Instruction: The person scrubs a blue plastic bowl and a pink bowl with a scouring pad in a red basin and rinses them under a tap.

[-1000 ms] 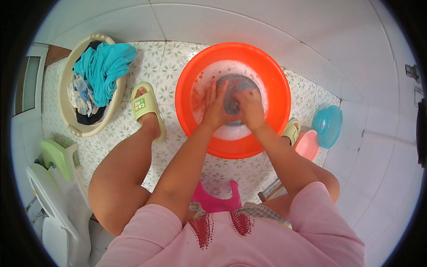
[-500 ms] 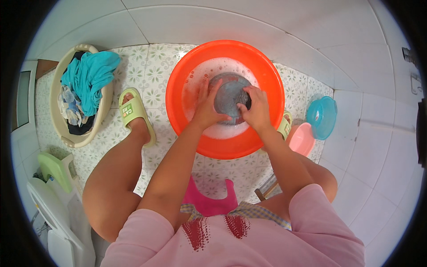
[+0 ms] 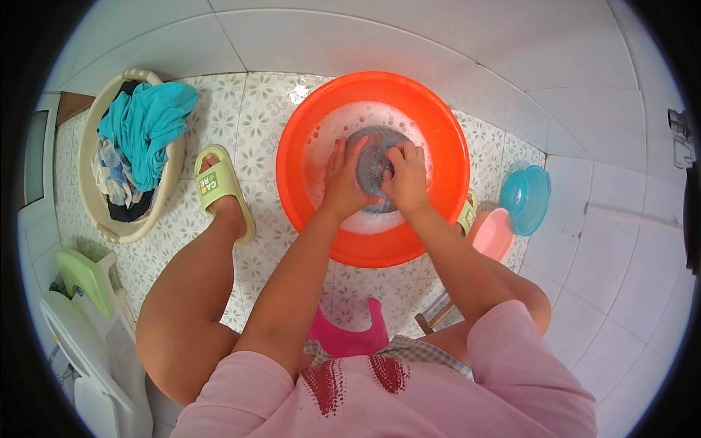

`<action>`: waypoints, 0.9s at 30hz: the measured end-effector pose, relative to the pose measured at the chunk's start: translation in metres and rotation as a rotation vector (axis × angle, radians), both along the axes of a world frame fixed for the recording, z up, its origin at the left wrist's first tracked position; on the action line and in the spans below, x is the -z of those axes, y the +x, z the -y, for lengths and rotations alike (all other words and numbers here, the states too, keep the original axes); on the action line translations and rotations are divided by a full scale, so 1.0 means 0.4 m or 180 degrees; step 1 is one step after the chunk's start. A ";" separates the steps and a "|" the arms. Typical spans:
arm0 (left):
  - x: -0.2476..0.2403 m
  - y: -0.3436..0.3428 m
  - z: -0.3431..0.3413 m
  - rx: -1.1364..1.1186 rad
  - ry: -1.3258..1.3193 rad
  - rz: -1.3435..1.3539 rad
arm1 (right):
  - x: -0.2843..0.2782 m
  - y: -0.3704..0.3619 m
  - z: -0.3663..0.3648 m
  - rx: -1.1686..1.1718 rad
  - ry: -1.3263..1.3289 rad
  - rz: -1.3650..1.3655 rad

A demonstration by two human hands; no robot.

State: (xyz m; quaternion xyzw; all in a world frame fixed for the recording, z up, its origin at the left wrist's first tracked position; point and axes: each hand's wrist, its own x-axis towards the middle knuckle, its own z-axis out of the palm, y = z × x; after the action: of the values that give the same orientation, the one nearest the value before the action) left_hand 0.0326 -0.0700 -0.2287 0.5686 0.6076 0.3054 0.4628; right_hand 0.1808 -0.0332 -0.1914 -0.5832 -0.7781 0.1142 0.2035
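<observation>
The left hand (image 3: 345, 187), fingers spread open, reaches a round grey object (image 3: 372, 162) between both hands inside a round orange plastic basin (image 3: 447, 157). Its outline is near-circular; heading and long axis are unclear. The right hand (image 3: 407, 181) curls beside it, grip uncertain.

Plastic ware & laundry sitting on patterned tile flr (image 3: 261, 125).
Cream tub (image 3: 130, 234), far L, is holding turq. cloth (image 3: 148, 120) + other clothes (image 3: 120, 179); blue basin (image 3: 527, 203) is sitting nr wall (image 3: 606, 252) on R, pink basin (image 3: 491, 235) overlapping it in view; green/white plastic pc. (image 3: 86, 281) is standing lower L.
</observation>
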 end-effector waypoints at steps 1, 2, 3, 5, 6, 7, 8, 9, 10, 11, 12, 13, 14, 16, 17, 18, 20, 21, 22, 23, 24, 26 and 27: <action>0.007 0.000 0.002 -0.0003 0.0024 0.0164 | 0.003 0.015 -0.016 0.0035 -0.0016 0.0023; 0.009 -0.003 0.003 0.0006 0.0042 0.0328 | 0.001 0.017 -0.031 0.0081 -0.0037 0.0046; 0.010 -0.004 0.004 0.0020 0.0035 0.0322 | -0.005 0.016 -0.045 0.0418 -0.0157 -0.0016; 0.009 0.003 -0.003 -0.0008 0.0105 0.0070 | 0.013 -0.007 -0.015 0.0120 -0.0061 0.0089; 0.021 0.001 -0.003 -0.0002 0.0098 0.0054 | 0.012 -0.038 0.004 -0.0210 0.0032 0.0182; 0.037 0.000 -0.004 -0.0045 0.0279 -0.0010 | 0.012 -0.069 0.024 -0.0293 -0.0186 0.0064; 0.047 -0.003 0.002 -0.0078 0.0454 -0.0074 | 0.008 -0.065 0.013 -0.0280 -0.0196 0.0046; 0.029 -0.002 -0.002 -0.0052 0.0455 -0.0070 | 0.007 -0.041 -0.017 0.0046 -0.0123 0.0103; 0.011 0.000 -0.004 0.0007 0.0213 -0.0022 | 0.004 -0.018 -0.034 0.0372 -0.0048 0.0160; -0.005 -0.006 -0.005 0.0047 -0.0028 0.0002 | -0.004 -0.013 -0.037 0.0514 -0.0159 -0.0017; 0.004 -0.007 -0.005 0.0054 -0.0021 -0.0017 | -0.006 -0.024 -0.021 0.0521 -0.0153 -0.0038; 0.020 -0.008 -0.005 -0.0009 0.0059 0.0025 | -0.008 -0.041 0.006 -0.0104 -0.0239 0.0009; 0.016 -0.004 -0.006 -0.0061 0.0135 0.0084 | -0.011 -0.044 0.025 -0.0716 -0.0324 0.0073; 0.005 -0.003 0.002 0.0036 0.0015 0.0035 | -0.004 0.007 0.018 -0.0562 -0.0253 -0.0222; -0.004 -0.001 -0.004 0.0112 -0.0087 -0.0005 | -0.007 0.039 0.009 -0.0430 -0.0165 -0.0504; 0.018 -0.019 -0.010 0.0107 -0.0078 -0.0087 | -0.015 0.046 0.004 -0.0438 -0.0149 -0.0585; 0.054 -0.037 -0.021 -0.0101 -0.0162 0.0563 | -0.027 0.072 0.007 0.1561 -0.1260 -0.2204; 0.022 -0.030 -0.030 -0.0136 -0.0199 0.0791 | -0.034 0.086 0.024 0.1564 -0.1347 -0.2384; -0.012 -0.021 -0.034 0.0125 0.0521 -0.0224 | -0.035 0.087 0.043 0.1618 -0.1340 -0.2430; -0.055 -0.013 -0.038 0.0381 0.1260 -0.1247 | -0.041 0.070 0.058 0.1294 -0.0994 -0.1829; -0.064 -0.004 -0.032 0.0438 0.1272 -0.1290 | -0.042 0.059 0.070 0.0976 -0.0652 -0.1228; -0.083 0.007 -0.025 0.0964 0.0856 -0.1787 | 0.002 0.058 0.083 0.0784 -0.0405 -0.0921; -0.087 0.005 -0.021 0.1001 0.0871 -0.1850 | 0.011 0.057 0.087 0.0730 -0.0374 -0.0926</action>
State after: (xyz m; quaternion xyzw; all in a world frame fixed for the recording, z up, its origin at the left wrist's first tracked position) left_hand 0.0345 -0.0617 -0.1940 0.7750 0.5724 0.1345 0.2316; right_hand 0.2036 -0.0682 -0.1957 -0.6563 -0.6609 0.2187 0.2910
